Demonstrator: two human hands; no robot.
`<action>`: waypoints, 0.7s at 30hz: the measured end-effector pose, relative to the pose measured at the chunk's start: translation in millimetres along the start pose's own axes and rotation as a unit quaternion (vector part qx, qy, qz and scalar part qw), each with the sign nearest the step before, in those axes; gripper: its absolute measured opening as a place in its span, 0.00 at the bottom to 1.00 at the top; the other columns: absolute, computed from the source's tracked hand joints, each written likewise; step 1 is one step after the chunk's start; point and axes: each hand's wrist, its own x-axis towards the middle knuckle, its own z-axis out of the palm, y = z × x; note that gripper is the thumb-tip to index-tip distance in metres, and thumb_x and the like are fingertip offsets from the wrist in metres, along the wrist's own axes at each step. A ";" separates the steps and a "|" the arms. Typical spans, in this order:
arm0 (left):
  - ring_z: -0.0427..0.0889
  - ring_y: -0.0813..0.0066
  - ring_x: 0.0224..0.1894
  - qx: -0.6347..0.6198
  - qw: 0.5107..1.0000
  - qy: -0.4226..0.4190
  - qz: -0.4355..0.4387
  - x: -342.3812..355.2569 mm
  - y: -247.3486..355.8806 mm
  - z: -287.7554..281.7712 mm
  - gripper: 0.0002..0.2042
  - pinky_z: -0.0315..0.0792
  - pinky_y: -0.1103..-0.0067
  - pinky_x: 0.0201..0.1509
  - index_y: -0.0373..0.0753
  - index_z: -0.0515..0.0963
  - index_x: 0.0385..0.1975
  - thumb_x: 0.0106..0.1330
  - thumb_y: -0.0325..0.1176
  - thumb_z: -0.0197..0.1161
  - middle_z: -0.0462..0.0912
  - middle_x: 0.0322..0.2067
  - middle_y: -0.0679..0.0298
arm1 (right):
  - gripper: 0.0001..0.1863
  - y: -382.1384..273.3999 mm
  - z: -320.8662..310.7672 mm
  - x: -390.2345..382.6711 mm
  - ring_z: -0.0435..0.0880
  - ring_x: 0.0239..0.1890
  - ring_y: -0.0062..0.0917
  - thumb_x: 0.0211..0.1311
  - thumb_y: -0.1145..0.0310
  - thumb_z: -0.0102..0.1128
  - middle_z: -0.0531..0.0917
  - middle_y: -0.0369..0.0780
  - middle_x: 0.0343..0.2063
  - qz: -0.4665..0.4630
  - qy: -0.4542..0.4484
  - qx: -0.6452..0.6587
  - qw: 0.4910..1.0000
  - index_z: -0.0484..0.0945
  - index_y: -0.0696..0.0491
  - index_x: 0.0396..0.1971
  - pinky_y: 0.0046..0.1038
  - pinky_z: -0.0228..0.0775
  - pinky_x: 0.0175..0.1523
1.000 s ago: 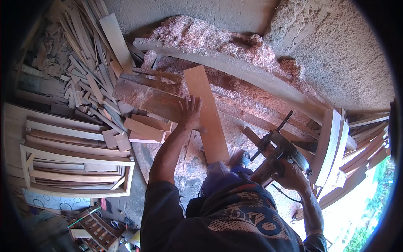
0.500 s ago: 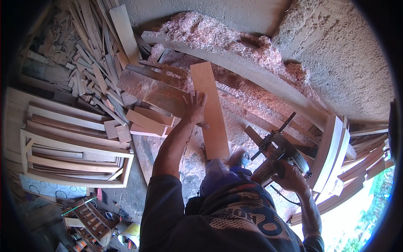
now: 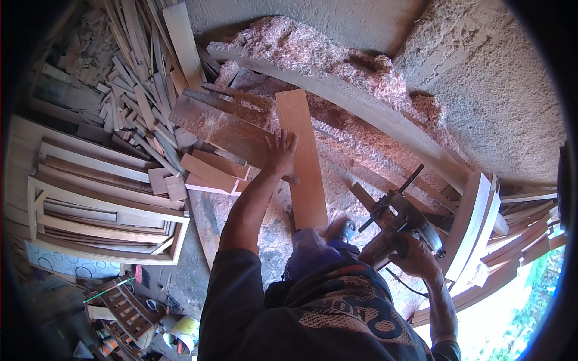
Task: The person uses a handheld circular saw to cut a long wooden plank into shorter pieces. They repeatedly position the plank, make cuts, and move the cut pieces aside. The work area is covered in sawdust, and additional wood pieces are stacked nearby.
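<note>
Left hand (image 3: 280, 154) spread flat on the near half of the long reddish-brown flat wooden board (image 3: 301, 157), long axis running straight away from the palm; right hand (image 3: 415, 259) well apart to the right, closed around the dark metal electric hand planer (image 3: 394, 225).

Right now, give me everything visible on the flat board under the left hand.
The board is a flat, rectangular plank of pale orange-brown wood, smooth-faced with squared ends and no visible marks. It lies lengthwise away from the person, slightly slanted, on a surface strewn with wood shavings, its far end near the shavings heap. The left hand rests palm-down, fingers spread, on its left edge about midway. Darker planks lie beside it at left. The right hand holds a power tool off to the right, clear of the board.
</note>
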 end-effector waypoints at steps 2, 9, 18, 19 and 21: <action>0.35 0.37 0.81 -0.001 1.000 -0.001 0.000 0.1 0.7 -1.3 0.79 0.35 0.32 0.76 0.45 0.37 0.81 0.28 0.67 0.84 0.37 0.80 0.41 | 0.33 2.3 0.2 -0.1 0.89 0.45 0.41 0.51 0.57 0.77 0.88 0.48 0.42 0.000 0.001 -0.001 1.000 0.78 0.51 0.57 0.40 0.80 0.51; 0.34 0.37 0.81 0.009 1.000 -0.012 -0.004 -2.3 2.7 -2.4 0.81 0.34 0.33 0.76 0.42 0.36 0.81 0.28 0.71 0.82 0.35 0.80 0.40 | 0.33 5.6 -0.7 0.6 0.89 0.45 0.43 0.51 0.56 0.77 0.88 0.49 0.42 -0.010 0.003 -0.007 1.000 0.78 0.52 0.57 0.42 0.80 0.51; 0.34 0.35 0.81 0.005 1.000 -0.009 -0.008 0.3 5.8 2.7 0.82 0.34 0.33 0.77 0.42 0.35 0.81 0.26 0.71 0.83 0.34 0.79 0.38 | 0.32 9.5 -4.0 1.3 0.89 0.45 0.47 0.53 0.56 0.76 0.88 0.51 0.41 -0.030 -0.007 -0.004 1.000 0.76 0.53 0.56 0.43 0.81 0.49; 0.35 0.36 0.81 0.001 1.000 -0.012 -0.009 1.0 5.4 1.8 0.82 0.35 0.32 0.76 0.42 0.35 0.81 0.25 0.71 0.83 0.34 0.79 0.39 | 0.32 10.0 -4.4 2.2 0.89 0.45 0.47 0.53 0.56 0.76 0.88 0.51 0.41 -0.029 -0.008 -0.004 1.000 0.77 0.53 0.56 0.43 0.81 0.49; 0.36 0.36 0.81 -0.007 1.000 -0.016 -0.011 1.4 5.4 -0.7 0.83 0.36 0.31 0.75 0.43 0.35 0.81 0.25 0.69 0.84 0.34 0.79 0.39 | 0.32 11.6 -4.8 3.6 0.89 0.44 0.47 0.53 0.56 0.76 0.88 0.51 0.40 -0.028 -0.010 -0.003 1.000 0.77 0.53 0.55 0.43 0.81 0.49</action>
